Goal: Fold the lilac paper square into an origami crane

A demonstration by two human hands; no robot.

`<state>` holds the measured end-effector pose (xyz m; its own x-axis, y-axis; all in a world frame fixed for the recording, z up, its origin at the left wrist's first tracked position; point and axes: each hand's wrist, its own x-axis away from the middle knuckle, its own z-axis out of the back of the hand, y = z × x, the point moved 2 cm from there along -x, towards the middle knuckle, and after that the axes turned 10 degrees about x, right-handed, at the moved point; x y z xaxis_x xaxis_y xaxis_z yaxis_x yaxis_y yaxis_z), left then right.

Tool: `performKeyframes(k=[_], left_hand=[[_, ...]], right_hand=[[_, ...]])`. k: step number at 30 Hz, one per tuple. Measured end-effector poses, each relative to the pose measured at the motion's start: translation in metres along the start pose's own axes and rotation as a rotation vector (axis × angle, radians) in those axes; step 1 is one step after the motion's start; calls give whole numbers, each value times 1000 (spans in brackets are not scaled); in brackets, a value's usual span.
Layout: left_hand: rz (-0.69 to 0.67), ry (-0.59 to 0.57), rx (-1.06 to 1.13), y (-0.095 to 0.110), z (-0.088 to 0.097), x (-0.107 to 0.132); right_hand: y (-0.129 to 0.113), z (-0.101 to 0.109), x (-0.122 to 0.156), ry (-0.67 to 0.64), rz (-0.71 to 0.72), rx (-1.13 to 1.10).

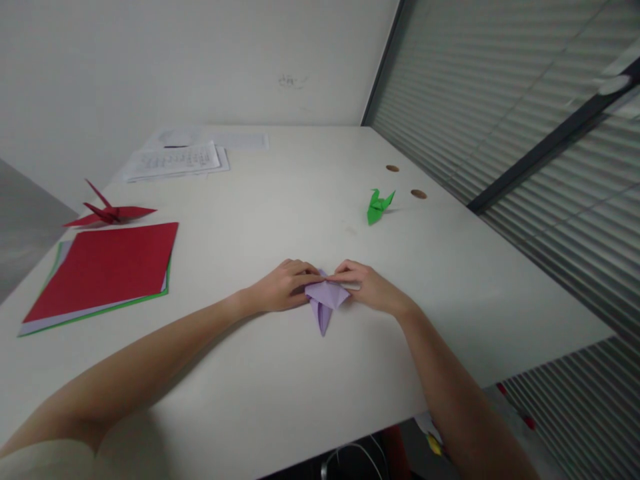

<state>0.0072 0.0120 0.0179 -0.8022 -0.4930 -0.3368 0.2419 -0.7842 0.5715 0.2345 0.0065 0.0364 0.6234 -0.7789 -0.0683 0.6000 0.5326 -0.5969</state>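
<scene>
A half-folded purple paper shape (325, 300) lies on the white table (300, 200), its narrow point toward me. My left hand (283, 287) presses on its left upper corner with curled fingers. My right hand (367, 283) pinches its right upper corner. Both hands meet above the paper.
A stack of coloured sheets with red on top (103, 270) lies at the left, a red paper crane (107, 212) behind it. A green folded figure (377, 205) stands at the right, near two brown discs (419, 194). Printed papers (175, 160) lie at the back. Blinds (500, 100) run along the right.
</scene>
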Motion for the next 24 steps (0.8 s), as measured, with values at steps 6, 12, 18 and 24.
performKeyframes(k=[6, 12, 18, 24], left_hand=[[78, 31, 73, 1, 2, -1], [171, 70, 460, -4, 9, -6], [242, 62, 252, -8, 5, -2], [310, 188, 210, -1, 7, -3]], right_hand=[[0, -2, -1, -19, -26, -16], [2, -5, -2, 23, -148, -146], [-2, -12, -3, 93, -42, 61], [-10, -21, -6, 100, -53, 186]])
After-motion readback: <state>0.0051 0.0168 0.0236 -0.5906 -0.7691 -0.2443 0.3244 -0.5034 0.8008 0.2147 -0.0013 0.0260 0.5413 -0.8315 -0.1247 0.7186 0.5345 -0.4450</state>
